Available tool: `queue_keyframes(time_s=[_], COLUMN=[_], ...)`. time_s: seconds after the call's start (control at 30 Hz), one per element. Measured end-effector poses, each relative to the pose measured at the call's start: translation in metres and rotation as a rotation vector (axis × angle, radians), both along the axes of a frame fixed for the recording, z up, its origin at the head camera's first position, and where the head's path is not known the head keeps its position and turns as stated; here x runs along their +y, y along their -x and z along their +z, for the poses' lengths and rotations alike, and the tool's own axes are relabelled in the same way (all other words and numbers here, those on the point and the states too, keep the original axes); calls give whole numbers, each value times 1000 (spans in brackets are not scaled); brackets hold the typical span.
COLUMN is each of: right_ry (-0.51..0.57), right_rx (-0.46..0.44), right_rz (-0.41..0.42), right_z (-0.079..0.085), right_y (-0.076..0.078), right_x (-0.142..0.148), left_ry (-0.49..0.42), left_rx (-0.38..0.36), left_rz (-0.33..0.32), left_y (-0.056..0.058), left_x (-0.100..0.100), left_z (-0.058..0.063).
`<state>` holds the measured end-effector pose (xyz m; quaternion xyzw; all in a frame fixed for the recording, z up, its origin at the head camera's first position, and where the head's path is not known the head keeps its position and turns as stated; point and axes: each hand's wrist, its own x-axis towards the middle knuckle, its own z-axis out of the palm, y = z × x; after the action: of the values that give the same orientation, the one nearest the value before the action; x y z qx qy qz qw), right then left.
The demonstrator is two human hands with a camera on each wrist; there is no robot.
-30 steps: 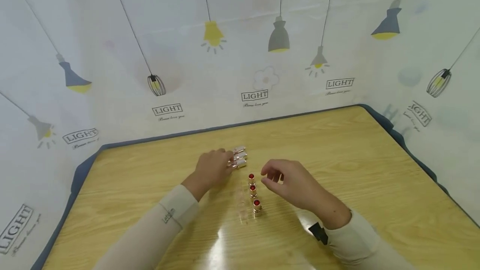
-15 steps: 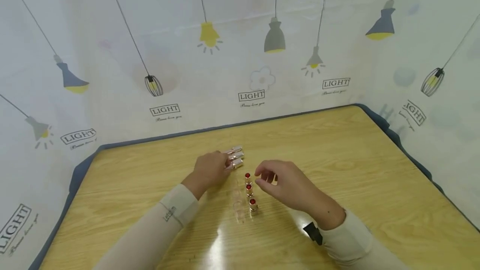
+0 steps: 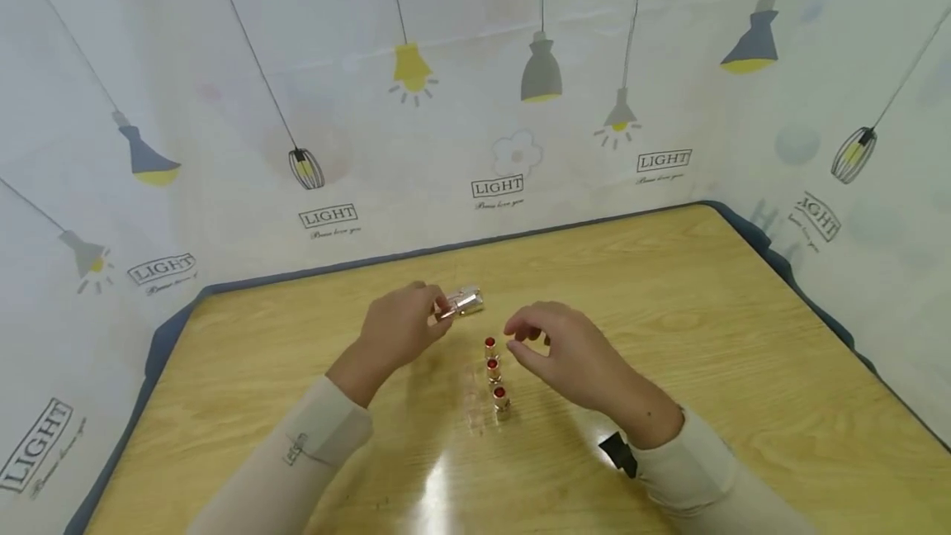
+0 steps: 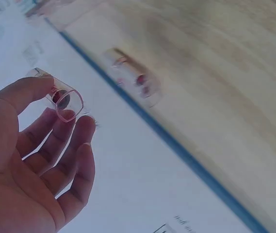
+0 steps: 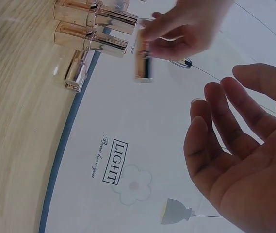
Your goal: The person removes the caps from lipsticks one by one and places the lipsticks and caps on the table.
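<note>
My left hand (image 3: 397, 324) pinches a lipstick tube (image 4: 60, 97) between thumb and fingertips, off the table. Its clear end shows dark red inside, and its other end is gold. In the right wrist view the same hand tilts away from the standing row. Close beside it lies another gold lipstick (image 5: 76, 70), blurred in the left wrist view. Between my hands, three lipsticks (image 3: 500, 403) stand in a line with red round tops. My right hand (image 3: 572, 357) hovers right of that row, fingers loosely curved around nothing.
The wood-grain table (image 3: 669, 295) has a dark blue rim (image 3: 334, 271) at the back. Behind it hangs a pale backdrop (image 3: 416, 163) printed with lamps and lettering. A black strap end (image 3: 618, 454) hangs by the right sleeve.
My left hand has lifted one lipstick from the three lying at the back and drawn it slightly left and up. The right hand stays almost in place.
</note>
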<state>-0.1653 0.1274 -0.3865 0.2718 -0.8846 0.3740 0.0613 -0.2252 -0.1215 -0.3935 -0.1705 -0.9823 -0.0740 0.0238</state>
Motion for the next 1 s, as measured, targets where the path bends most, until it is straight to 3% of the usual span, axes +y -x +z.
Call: queue_keyframes(time_s=[0.2, 0.47, 0.7, 1.0], right_ry=[-1, -36, -69, -51], right_rx=[54, 109, 148, 217], right_rz=[-28, -43, 23, 69], right_z=[5, 9, 4, 3], right_y=[-3, -7, -11, -15], right_x=[-2, -4, -7, -11], left_ry=[-32, -12, -60, -46], left_rx=[138, 306, 360, 406], left_rz=[-61, -204, -303, -315], left_y=[-30, -61, -78, -91], left_x=[4, 13, 20, 17], left_z=[24, 31, 34, 38])
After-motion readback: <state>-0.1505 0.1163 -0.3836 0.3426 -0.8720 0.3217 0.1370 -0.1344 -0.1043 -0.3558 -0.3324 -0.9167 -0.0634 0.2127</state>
